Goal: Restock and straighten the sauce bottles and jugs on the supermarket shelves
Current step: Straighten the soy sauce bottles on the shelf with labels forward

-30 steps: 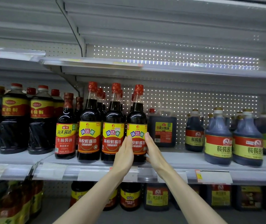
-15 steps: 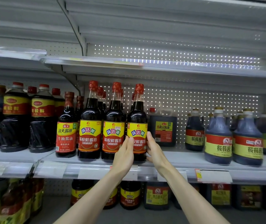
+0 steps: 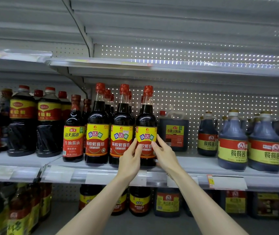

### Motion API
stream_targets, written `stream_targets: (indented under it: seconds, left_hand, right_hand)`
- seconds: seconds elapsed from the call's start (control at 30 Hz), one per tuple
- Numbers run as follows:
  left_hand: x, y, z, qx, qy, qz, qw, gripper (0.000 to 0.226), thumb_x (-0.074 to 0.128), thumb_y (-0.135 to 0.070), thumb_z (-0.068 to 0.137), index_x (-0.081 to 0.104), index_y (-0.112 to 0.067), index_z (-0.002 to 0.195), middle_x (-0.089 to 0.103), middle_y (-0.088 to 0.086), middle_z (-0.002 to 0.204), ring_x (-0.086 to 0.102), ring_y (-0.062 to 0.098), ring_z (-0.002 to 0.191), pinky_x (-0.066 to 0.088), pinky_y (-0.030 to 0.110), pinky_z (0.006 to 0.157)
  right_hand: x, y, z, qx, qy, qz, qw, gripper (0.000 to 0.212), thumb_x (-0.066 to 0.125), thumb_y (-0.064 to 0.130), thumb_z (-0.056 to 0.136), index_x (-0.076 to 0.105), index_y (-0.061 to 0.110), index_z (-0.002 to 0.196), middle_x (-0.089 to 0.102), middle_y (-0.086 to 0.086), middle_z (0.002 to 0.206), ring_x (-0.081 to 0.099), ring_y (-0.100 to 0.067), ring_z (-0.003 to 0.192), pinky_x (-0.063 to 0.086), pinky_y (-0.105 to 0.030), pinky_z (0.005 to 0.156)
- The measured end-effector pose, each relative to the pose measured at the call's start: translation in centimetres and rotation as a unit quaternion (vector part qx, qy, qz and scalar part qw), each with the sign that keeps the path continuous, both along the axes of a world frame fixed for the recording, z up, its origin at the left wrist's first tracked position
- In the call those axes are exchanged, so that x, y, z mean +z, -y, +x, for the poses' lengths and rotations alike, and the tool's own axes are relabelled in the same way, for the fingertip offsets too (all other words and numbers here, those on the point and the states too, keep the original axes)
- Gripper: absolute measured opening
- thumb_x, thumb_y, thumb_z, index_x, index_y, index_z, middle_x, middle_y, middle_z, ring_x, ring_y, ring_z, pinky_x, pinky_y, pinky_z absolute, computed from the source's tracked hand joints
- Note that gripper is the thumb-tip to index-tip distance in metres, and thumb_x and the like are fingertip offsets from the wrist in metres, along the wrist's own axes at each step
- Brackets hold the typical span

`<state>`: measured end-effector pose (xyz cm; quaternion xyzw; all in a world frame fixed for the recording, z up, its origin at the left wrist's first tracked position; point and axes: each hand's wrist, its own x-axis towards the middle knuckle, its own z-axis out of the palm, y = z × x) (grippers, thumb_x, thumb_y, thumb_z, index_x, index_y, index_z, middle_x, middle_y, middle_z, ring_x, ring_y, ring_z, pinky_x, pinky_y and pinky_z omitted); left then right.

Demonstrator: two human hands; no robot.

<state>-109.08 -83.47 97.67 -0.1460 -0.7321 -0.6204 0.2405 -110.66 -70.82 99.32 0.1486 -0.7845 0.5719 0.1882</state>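
Bright even light, backlit pegboard [image 3: 203, 106] glare, blurred, bowed wide-angle edges

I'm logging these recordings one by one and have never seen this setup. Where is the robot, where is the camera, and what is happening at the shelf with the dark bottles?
There is no robot here: a person works with two bare hands. Every picture comes from one wide-angle camera worn on the person's head. It looks forward and down, so the arms reach in from below. In front is a supermarket shelf carrying dark sauce bottles and jugs. The left hand and the right hand grip the red-capped bottle from either side, at its yellow and red label. It stands upright at the right end of a front row of three alike. To its right, set further back, is a handled jug, then some squat jugs.
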Motion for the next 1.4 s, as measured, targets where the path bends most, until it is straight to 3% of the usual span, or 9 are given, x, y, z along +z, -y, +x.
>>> stream_targets:
  seconds: [0.23, 0.43, 0.67, 1.07, 1.23, 1.4]
  left_hand:
    - [-0.4, -0.1, -0.1, 0.016, 0.001, -0.016, 1.000, 0.053, 0.043, -0.037, 0.100, 0.029, -0.023, 0.150, 0.049, -0.004, 0.142, 0.046, 0.011, 0.129, 0.041, 0.029, 0.106]
    - [-0.6, -0.3, -0.3, 0.033, -0.005, -0.029, 0.999, 0.053, 0.044, -0.033, 0.100, 0.029, -0.025, 0.150, 0.048, -0.002, 0.143, 0.045, 0.012, 0.130, 0.041, 0.032, 0.107]
    - [-0.8, -0.3, -0.5, 0.049, -0.006, -0.041, 0.998, 0.055, 0.049, -0.028, 0.099, 0.029, -0.023, 0.150, 0.051, 0.000, 0.139, 0.048, 0.012, 0.126, 0.041, 0.022, 0.096]
    - [-0.9, -0.3, -0.8, 0.057, -0.012, -0.051, 0.997, 0.055, 0.049, -0.025, 0.099, 0.028, -0.023, 0.150, 0.052, 0.003, 0.139, 0.049, 0.014, 0.126, 0.042, 0.023, 0.096]
    - [-0.4, -0.2, -0.2, 0.055, -0.005, -0.057, 0.997, 0.055, 0.049, -0.027, 0.100, 0.029, -0.021, 0.150, 0.054, 0.002, 0.136, 0.051, 0.013, 0.123, 0.041, 0.018, 0.091]
    - [0.0, 0.0, 0.9, 0.053, 0.001, -0.050, 0.997, 0.054, 0.053, -0.027, 0.098, 0.035, -0.017, 0.148, 0.056, 0.005, 0.134, 0.052, 0.008, 0.116, 0.043, 0.020, 0.092]
  right_hand:
    - [-0.4, 0.0, 0.4, -0.010, -0.010, -0.004, 1.000, 0.054, 0.047, 0.027, 0.101, 0.026, 0.027, 0.152, 0.059, 0.000, 0.132, 0.055, -0.012, 0.116, 0.046, -0.030, 0.100]
    - [-0.4, 0.1, 0.2, -0.022, -0.010, -0.004, 1.000, 0.056, 0.048, 0.028, 0.101, 0.025, 0.027, 0.152, 0.059, -0.002, 0.132, 0.055, -0.016, 0.119, 0.047, -0.039, 0.104]
    - [-0.6, 0.1, 0.2, -0.030, -0.009, -0.009, 0.999, 0.057, 0.049, 0.028, 0.100, 0.025, 0.026, 0.152, 0.058, -0.003, 0.133, 0.055, -0.015, 0.118, 0.048, -0.038, 0.102]
    - [-0.4, 0.2, 0.5, -0.029, -0.013, -0.006, 0.999, 0.056, 0.049, 0.028, 0.101, 0.026, 0.026, 0.152, 0.057, 0.002, 0.128, 0.052, -0.007, 0.107, 0.048, -0.030, 0.096]
    - [-0.2, 0.0, 0.7, -0.011, 0.001, -0.015, 1.000, 0.058, 0.051, 0.028, 0.100, 0.025, 0.026, 0.152, 0.055, -0.002, 0.136, 0.053, -0.013, 0.119, 0.049, -0.034, 0.100]
    - [0.3, -0.6, 2.2, 0.001, -0.012, -0.036, 0.999, 0.056, 0.052, 0.021, 0.099, 0.030, 0.022, 0.150, 0.054, -0.001, 0.135, 0.050, -0.010, 0.120, 0.045, -0.017, 0.088]
